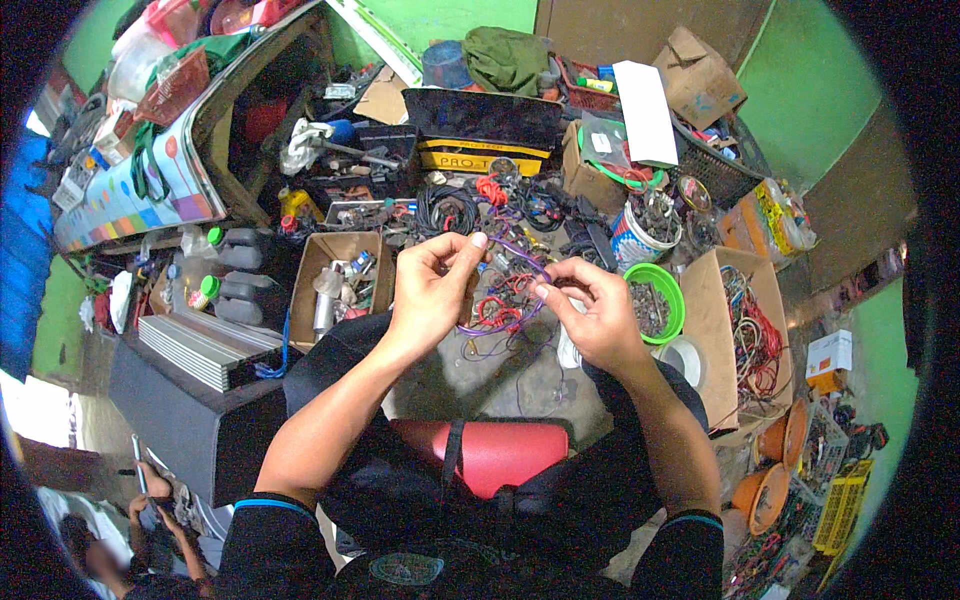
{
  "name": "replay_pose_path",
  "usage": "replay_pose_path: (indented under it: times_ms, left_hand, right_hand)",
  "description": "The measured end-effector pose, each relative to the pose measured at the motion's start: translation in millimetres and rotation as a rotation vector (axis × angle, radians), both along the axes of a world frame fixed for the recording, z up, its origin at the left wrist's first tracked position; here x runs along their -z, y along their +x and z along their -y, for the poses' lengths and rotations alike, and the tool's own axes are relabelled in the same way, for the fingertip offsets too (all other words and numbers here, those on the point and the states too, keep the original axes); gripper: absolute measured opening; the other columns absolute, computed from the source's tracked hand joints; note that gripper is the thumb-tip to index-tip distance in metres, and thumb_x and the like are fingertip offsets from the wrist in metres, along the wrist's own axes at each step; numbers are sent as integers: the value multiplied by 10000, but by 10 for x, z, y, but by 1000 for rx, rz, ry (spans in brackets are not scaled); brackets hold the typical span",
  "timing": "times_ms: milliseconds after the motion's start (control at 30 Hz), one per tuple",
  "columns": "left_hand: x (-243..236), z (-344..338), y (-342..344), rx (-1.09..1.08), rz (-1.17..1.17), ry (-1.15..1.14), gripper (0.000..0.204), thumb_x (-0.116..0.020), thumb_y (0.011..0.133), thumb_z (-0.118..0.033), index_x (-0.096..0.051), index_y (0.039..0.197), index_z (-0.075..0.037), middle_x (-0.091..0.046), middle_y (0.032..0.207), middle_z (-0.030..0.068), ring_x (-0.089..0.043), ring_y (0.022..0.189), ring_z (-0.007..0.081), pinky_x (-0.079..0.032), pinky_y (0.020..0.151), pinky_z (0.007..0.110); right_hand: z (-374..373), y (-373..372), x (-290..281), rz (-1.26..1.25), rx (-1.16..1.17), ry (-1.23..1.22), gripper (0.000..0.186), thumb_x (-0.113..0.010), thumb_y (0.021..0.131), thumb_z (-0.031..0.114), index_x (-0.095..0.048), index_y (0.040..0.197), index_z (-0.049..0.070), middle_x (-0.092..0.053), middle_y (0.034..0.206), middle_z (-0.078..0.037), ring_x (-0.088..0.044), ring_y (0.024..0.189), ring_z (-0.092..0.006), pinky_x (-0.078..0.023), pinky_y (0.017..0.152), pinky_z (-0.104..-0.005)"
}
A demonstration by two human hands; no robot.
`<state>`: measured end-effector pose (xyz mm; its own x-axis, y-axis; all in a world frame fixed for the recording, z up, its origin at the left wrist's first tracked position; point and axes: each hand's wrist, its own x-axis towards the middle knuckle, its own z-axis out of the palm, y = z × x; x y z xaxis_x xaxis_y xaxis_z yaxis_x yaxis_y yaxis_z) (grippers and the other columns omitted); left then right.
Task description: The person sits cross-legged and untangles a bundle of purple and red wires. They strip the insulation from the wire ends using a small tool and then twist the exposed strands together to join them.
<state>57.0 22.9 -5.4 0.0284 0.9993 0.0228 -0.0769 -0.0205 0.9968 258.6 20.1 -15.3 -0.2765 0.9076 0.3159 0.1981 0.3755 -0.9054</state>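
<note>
A thin purple wire (518, 251) stretches between my two hands, and part of it loops below them. My left hand (430, 285) pinches it between thumb and forefinger at the upper left. The thumb and fingers of my right hand (597, 312) are closed on it a little lower, to the right. Under the hands lies a jumble of small metal parts and cables, with a coil of red wire (497, 312) among them. A black cable coil (446, 208) and an orange-red bundle of cord (491, 190) rest farther back.
A cardboard box of metal parts (325, 308) stands left; a lime-green bowl (670, 297) and a cardboard box of wires (712, 345) stand right. A black-and-yellow toolbox (480, 150) is at the back. A red cushion (515, 455) lies between my legs. Another person (140, 540) is at lower left.
</note>
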Motion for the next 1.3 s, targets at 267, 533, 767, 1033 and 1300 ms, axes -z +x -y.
replay_pose_path:
  times_ms: [267, 533, 767, 1033, 1300]
  left_hand:
    - [77, -33, -29, -5, -95, 98, 302, -539, 964, -262, -598, 776, -34, -551, 629, -15, -493, 523, 35, -386, 439, 216]
    - [34, -57, -8, 375, 184, 12, 368, -357, 1018, -326, -513, 853, -37, -645, 919, 104, -629, 847, 168, -561, 757, 343]
    - [-77, -17, 21, 349, 210, -39, 388, -353, 1018, -352, -508, 914, -12, -641, 865, 133, -628, 724, 163, -551, 601, 295]
    - [60, -48, -26, 364, 120, 4, 336, -386, 1010, -343, -468, 825, -75, -565, 632, 69, -486, 485, 106, -376, 446, 242]
    - [72, -50, -23, 241, 11, 98, 330, -414, 1006, -308, -477, 788, -69, -466, 580, -1, -424, 446, 73, -306, 421, 224]
  right_hand:
    - [-30, 72, -157, -429, -304, -502, 221, -622, 855, 20, -567, 1048, -73, -635, 830, -125, -640, 769, -211, -526, 736, -326]
    - [-28, 61, -98, -577, -372, -492, 459, -704, 814, 90, -455, 1182, -22, -623, 869, -120, -606, 714, -158, -503, 642, -266]
    - [24, 60, -220, -469, -299, -481, 401, -739, 796, 97, -429, 1045, 46, -622, 910, -110, -584, 650, -109, -488, 553, -222]
    - [-36, 14, -57, -522, -288, -286, 260, -729, 768, 0, -499, 859, 82, -600, 979, -77, -578, 778, -74, -502, 641, -201]
    - [-119, 125, -59, -452, -54, -164, 177, -696, 810, 19, -527, 838, 63, -575, 970, -59, -561, 793, -95, -484, 676, -228]
